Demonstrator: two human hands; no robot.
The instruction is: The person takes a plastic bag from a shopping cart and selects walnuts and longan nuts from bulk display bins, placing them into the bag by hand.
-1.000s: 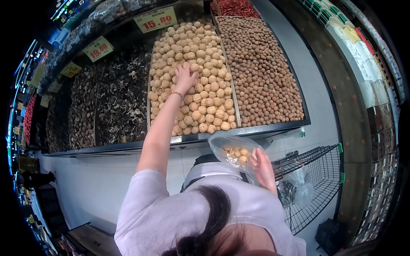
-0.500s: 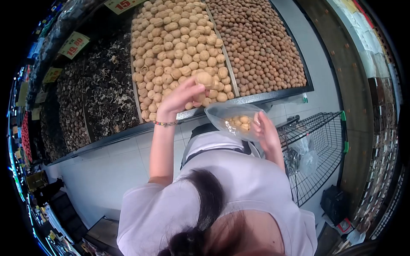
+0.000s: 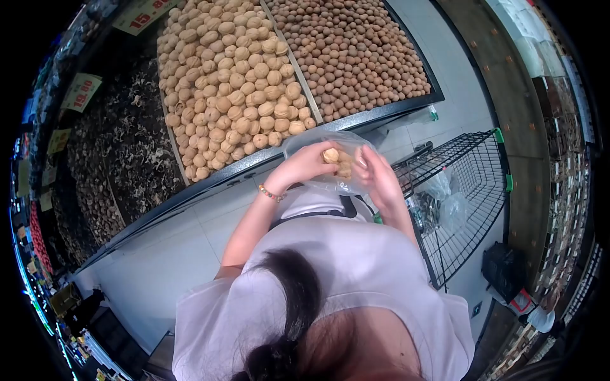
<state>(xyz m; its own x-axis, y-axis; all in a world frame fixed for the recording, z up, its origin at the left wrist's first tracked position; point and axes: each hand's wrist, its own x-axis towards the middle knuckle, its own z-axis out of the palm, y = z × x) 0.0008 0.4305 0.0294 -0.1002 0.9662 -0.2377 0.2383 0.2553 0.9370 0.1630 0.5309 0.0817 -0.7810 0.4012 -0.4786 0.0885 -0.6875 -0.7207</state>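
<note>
My left hand (image 3: 307, 164), with a beaded bracelet (image 3: 271, 193) on its wrist, reaches over the mouth of a clear plastic bag (image 3: 346, 185). A walnut (image 3: 330, 155) is at its fingertips. My right hand (image 3: 378, 174) grips the bag's right side, fingers curled on the plastic. Inside the bag lie several more walnuts (image 3: 344, 169), partly hidden by the fingers. Just beyond the hands, a bin is heaped with loose walnuts (image 3: 235, 82).
Right of the walnuts is a bin of smaller brown round nuts (image 3: 349, 57); to the left is dark dried food (image 3: 136, 127). A black rail (image 3: 254, 162) edges the display. A wire cart (image 3: 467, 209) with plastic bags stands at my right. Price cards (image 3: 81, 92) stand at the left.
My left hand has come from over the walnut bin down and right to the bag, bringing a walnut. The view has shifted, so the bins sit further left and higher.
</note>
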